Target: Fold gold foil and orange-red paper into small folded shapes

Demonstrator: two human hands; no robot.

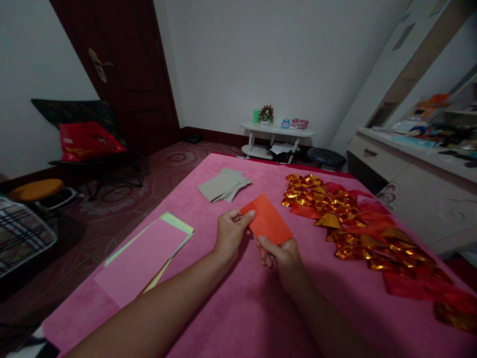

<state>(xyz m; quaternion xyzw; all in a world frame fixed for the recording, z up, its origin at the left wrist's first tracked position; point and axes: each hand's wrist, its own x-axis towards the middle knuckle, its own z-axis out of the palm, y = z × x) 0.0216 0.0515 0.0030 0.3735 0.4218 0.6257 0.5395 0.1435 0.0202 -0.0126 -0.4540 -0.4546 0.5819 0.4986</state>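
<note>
An orange sheet of paper [269, 219] is held tilted above the pink-covered table [238, 303]. My left hand [233, 229] pinches its left edge, with the thumb lying on top. At the lower right edge, my right hand [282, 256] grips the same sheet between thumb and fingers; some of its fingertips show underneath. Behind my left hand lies a fanned pile of grey paper [224, 184]. To the left is a stack of coloured paper sheets [149, 258], pink on top, with green and yellow edges showing.
Many folded shiny gold and red paper pieces [343, 214] cover the table's right side. Past the far edge stand a small white table [278, 130] and a dark round stool [327, 157]. A pale cabinet [410, 184] is on the right, a chair with a red bag [89, 141] on the left.
</note>
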